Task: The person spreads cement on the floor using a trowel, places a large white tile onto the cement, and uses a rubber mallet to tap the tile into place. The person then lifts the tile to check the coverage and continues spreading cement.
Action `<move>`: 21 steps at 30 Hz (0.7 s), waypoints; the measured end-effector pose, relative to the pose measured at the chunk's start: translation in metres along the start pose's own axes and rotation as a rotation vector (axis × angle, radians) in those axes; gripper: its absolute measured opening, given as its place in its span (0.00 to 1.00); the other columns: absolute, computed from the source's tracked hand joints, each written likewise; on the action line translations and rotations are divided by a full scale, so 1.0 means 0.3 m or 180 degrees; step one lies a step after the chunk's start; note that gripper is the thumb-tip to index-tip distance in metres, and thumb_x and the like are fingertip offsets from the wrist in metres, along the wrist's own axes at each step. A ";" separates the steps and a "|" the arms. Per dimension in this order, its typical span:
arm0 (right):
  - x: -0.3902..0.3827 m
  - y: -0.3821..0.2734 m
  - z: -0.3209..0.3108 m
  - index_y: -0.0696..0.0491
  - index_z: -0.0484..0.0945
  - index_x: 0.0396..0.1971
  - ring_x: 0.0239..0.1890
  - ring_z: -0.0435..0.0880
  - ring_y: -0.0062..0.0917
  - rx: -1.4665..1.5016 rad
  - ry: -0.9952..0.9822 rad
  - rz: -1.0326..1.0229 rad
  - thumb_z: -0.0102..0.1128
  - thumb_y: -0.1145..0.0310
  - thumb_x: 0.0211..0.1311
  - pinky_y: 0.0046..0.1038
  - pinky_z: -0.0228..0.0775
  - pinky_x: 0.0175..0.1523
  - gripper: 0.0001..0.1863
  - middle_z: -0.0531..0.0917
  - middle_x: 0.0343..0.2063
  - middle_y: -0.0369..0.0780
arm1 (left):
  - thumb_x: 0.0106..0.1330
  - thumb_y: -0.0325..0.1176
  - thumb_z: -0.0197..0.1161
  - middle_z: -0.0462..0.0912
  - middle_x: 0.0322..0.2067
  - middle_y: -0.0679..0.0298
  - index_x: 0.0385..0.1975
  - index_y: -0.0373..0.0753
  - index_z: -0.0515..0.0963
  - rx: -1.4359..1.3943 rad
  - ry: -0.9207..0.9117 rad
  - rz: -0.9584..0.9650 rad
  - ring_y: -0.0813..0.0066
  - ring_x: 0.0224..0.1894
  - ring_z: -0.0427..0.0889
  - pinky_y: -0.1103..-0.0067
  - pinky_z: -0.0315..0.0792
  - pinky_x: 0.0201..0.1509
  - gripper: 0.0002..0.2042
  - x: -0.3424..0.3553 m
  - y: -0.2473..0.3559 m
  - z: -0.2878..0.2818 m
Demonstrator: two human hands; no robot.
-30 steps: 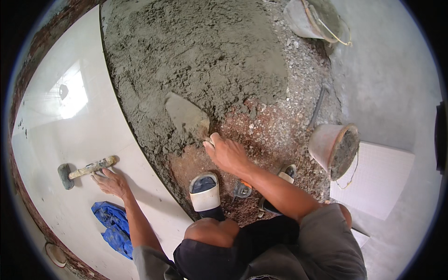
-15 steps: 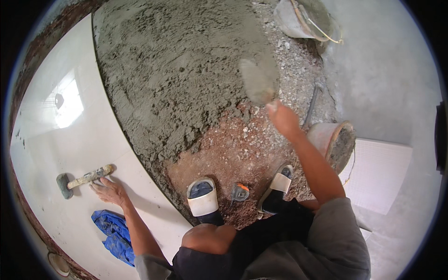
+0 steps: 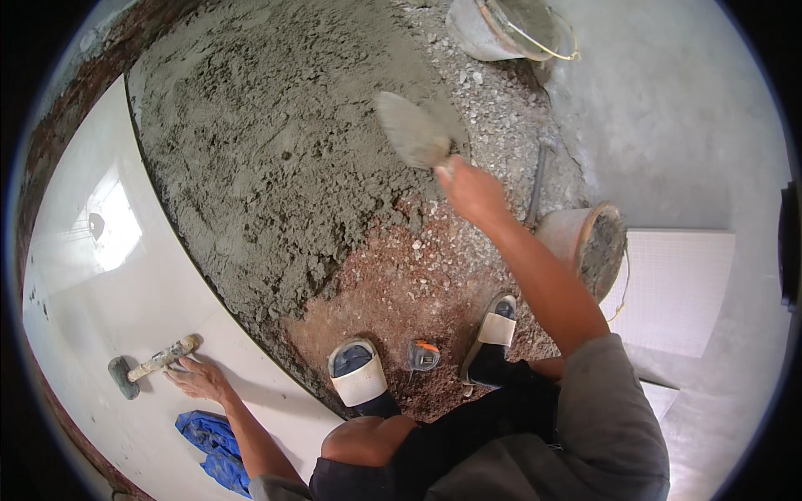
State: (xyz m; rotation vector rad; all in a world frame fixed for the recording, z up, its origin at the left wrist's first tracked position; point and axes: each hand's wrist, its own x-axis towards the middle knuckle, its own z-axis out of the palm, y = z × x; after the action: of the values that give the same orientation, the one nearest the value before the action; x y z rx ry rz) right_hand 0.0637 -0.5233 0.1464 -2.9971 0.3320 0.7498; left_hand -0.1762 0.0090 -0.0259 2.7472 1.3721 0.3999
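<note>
My right hand (image 3: 472,190) grips the handle of a pointed steel trowel (image 3: 411,131), held out over the grey mortar bed (image 3: 276,142) near its far right edge. My left hand (image 3: 198,378) rests flat, fingers spread, on the glossy white floor tile (image 3: 100,275), right beside a rubber mallet (image 3: 149,366) with a wooden handle that lies on the tile. Reddish rubble (image 3: 401,292) lies bare between the mortar and my feet in white sandals (image 3: 359,373).
A blue cloth (image 3: 209,447) lies on the tile by my left forearm. A small tape measure (image 3: 423,356) sits between my feet. One mortar-caked bucket (image 3: 589,246) stands at right, another bucket (image 3: 501,29) at the top. A white tile (image 3: 677,288) lies on the grey floor.
My right hand has swung the trowel from the rubble near my feet up and rightward over the mortar. My left hand stays by the mallet.
</note>
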 end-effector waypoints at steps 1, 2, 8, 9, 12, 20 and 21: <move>0.010 -0.042 -0.004 0.56 0.70 0.39 0.24 0.80 0.28 0.0034 -0.0029 -0.0210 0.37 0.53 0.72 0.33 0.76 0.29 0.20 0.80 0.22 0.41 | 0.71 0.52 0.45 0.59 0.65 0.51 0.65 0.40 0.59 -0.0002 0.0015 0.0034 0.53 0.65 0.59 0.59 0.53 0.64 0.29 0.002 -0.001 0.001; 0.040 -0.072 -0.017 0.55 0.70 0.39 0.24 0.81 0.27 -0.0126 0.0042 -0.0198 0.37 0.53 0.72 0.33 0.76 0.29 0.20 0.80 0.23 0.42 | 0.71 0.52 0.46 0.59 0.65 0.51 0.64 0.39 0.59 -0.0018 0.0075 0.0092 0.53 0.65 0.60 0.59 0.54 0.64 0.29 0.002 -0.002 0.003; 0.116 0.094 -0.003 0.57 0.73 0.41 0.34 0.84 0.34 -0.0241 0.0140 0.0462 0.39 0.54 0.70 0.38 0.77 0.36 0.21 0.83 0.31 0.46 | 0.70 0.51 0.48 0.62 0.63 0.50 0.64 0.38 0.60 0.0061 0.0208 0.0274 0.53 0.62 0.64 0.59 0.58 0.61 0.29 0.001 -0.023 0.013; 0.096 0.141 0.018 0.57 0.72 0.40 0.36 0.84 0.36 -0.0337 0.0302 0.0436 0.39 0.53 0.69 0.40 0.76 0.38 0.21 0.83 0.31 0.47 | 0.70 0.51 0.48 0.62 0.63 0.50 0.64 0.37 0.60 0.0073 0.0251 0.0334 0.53 0.62 0.65 0.59 0.59 0.60 0.29 0.003 -0.026 0.016; 0.034 0.226 0.051 0.57 0.72 0.41 0.40 0.82 0.43 -0.0183 0.0457 0.0654 0.40 0.51 0.68 0.45 0.72 0.44 0.22 0.82 0.33 0.51 | 0.70 0.50 0.48 0.62 0.63 0.50 0.63 0.37 0.60 0.0131 0.0281 0.0323 0.52 0.61 0.66 0.58 0.60 0.59 0.29 -0.001 -0.028 0.024; -0.118 0.280 0.132 0.60 0.71 0.43 0.35 0.79 0.51 -0.0060 0.0210 0.0458 0.41 0.49 0.68 0.47 0.70 0.43 0.26 0.80 0.31 0.57 | 0.71 0.51 0.47 0.62 0.63 0.50 0.64 0.37 0.60 -0.0040 0.0330 0.0274 0.52 0.62 0.64 0.58 0.58 0.60 0.28 -0.010 -0.015 0.011; -0.123 0.291 0.133 0.60 0.71 0.42 0.32 0.80 0.49 -0.0064 0.0321 0.0420 0.41 0.49 0.68 0.46 0.71 0.41 0.25 0.80 0.30 0.56 | 0.70 0.51 0.47 0.61 0.64 0.51 0.64 0.38 0.59 -0.0035 0.0266 0.0203 0.52 0.62 0.64 0.58 0.57 0.61 0.29 -0.005 -0.008 0.009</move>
State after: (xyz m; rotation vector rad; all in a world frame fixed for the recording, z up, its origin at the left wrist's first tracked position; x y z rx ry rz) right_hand -0.0052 -0.5979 0.1299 -3.0629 0.5338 0.6154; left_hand -0.1781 0.0096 -0.0292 2.8011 1.2978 0.5297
